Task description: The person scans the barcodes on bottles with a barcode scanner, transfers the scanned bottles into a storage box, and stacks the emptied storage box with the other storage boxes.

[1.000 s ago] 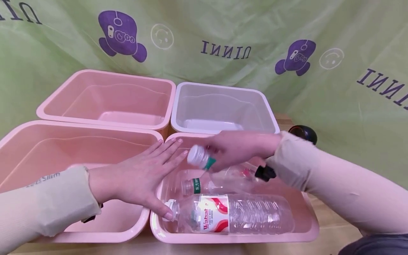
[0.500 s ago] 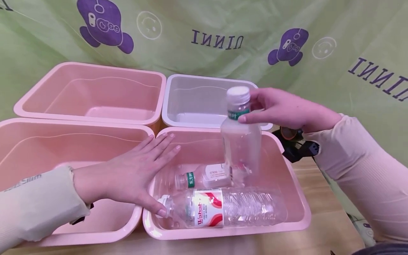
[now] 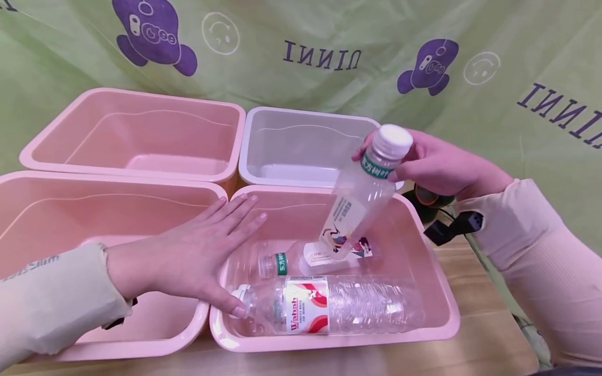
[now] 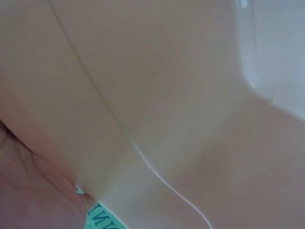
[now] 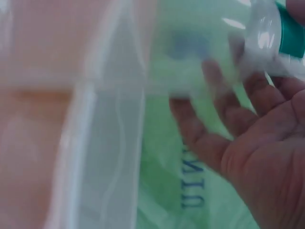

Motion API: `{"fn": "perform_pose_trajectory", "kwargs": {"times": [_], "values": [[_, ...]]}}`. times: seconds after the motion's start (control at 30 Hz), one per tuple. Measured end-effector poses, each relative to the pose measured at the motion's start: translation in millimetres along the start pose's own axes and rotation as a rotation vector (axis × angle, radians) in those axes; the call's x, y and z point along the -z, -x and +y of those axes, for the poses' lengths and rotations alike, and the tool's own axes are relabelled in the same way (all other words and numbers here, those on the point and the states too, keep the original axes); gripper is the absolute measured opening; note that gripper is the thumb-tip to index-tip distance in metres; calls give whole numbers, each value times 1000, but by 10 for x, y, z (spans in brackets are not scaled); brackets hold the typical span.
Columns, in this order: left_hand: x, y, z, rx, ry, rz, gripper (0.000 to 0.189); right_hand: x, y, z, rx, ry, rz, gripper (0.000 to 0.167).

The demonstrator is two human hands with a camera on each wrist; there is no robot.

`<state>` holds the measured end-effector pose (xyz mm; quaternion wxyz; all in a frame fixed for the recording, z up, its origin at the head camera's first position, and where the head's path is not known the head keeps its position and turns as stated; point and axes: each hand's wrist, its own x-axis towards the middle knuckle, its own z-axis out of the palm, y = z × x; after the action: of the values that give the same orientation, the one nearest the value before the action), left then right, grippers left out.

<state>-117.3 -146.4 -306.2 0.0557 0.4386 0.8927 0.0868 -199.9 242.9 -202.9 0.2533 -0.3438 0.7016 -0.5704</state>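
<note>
My right hand (image 3: pixel 437 162) grips a clear plastic bottle (image 3: pixel 369 193) near its neck, over the front right pink bin (image 3: pixel 338 344). The bottle tilts, white cap up, with a green neck band and a printed label. In the right wrist view, the bottle (image 5: pixel 264 36) lies against the curled fingers (image 5: pixel 224 105). My left hand (image 3: pixel 197 256) spreads flat over the adjoining rims of the two front bins, its thumb at the white cap of a large bottle (image 3: pixel 376 305) with a red-and-white label. Behind that lies another green-banded clear bottle (image 3: pixel 312 256), partly overlapped by the held one.
A second front pink bin (image 3: pixel 113 180) stands at left, with a pink bin (image 3: pixel 164 95) and a grey-white bin (image 3: pixel 310 110) behind. A dark round object (image 3: pixel 425 201) is beside the right wrist. A green printed cloth (image 3: pixel 324 21) hangs behind the bins.
My right hand has raised the green-banded bottle out of the front right bin, moving up and right; its base has since swung left. The left hand keeps its place on the rims.
</note>
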Motion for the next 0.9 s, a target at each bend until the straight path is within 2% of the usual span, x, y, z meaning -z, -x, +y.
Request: {"fn": "perform_pose_trajectory", "kwargs": {"times": [0.07,0.13,0.23,0.3,0.37,0.43,0.53,0.6,0.73,0.9], "values": [[-3,-3,1,-5,-8,7,132,-83,-13,24,3,27,-37,51],[-6,-11,3,-9,-12,12,131,-170,-15,43,0,41,-40,45],[-5,-26,3,-12,-13,21,131,-289,-12,35,-37,104,65,39],[-2,-37,3,-14,-10,25,131,-345,-5,12,-98,180,176,44],[1,-47,3,-16,-6,26,131,-374,2,-17,-194,294,295,53],[4,-56,4,-16,-3,24,131,-377,18,-49,-296,397,376,63],[8,-68,6,-21,0,26,130,-336,76,-109,-423,501,432,65],[10,-72,6,-24,-2,31,130,-298,125,-159,-467,521,445,60],[8,-55,-1,-34,-13,50,130,-212,225,-254,-479,503,464,48],[-13,3,-10,-36,-25,65,130,-87,319,-347,-413,434,500,45]]}}
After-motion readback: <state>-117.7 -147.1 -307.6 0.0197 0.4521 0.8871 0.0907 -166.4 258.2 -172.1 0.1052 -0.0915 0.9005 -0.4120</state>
